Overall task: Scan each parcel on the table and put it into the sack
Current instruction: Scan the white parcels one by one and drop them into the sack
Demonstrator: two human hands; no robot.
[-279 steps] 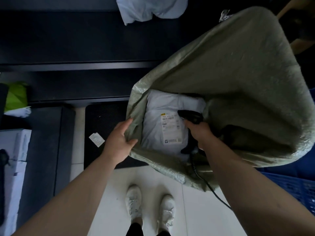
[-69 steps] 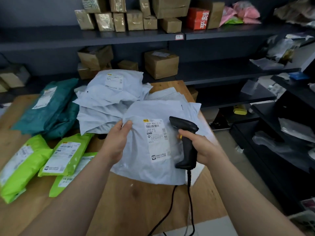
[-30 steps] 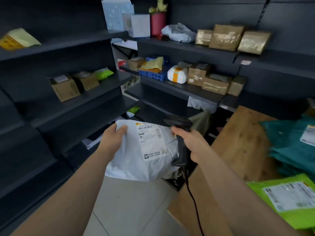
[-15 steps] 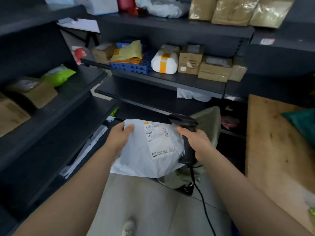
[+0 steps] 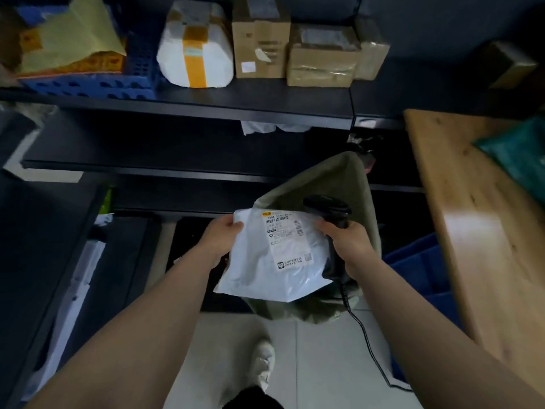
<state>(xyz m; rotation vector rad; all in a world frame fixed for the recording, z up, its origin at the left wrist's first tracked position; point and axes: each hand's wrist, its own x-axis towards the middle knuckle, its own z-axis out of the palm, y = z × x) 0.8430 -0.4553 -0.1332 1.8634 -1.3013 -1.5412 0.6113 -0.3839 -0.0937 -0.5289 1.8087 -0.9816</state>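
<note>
A white, soft plastic mailer parcel is held in the air over the mouth of an olive-green woven sack, which stands on the floor near the long edge of a pale wooden table. The parcel's upper left corner is pinched by the left hand, with the thumb on top and the fingers underneath. The right hand is closed round the handle of a black pistol-shaped barcode scanner. The parcel's right edge lies against that hand, but whether it is also gripped there cannot be told. A white printed shipping label faces upward.

The parcel is judged to be light and limp, since its lower edge sags and the film is creased around soft contents. The glossy film is likely to be slippery, so a hold at a corner or along the sealed edge would be preferred to one on the smooth face. Nothing suggests fragility, and a drop into the sack should be tolerated. The sack's mouth looks slack and may have to be held open. The scanner's black cable hangs beside the sack and could be caught.
</note>
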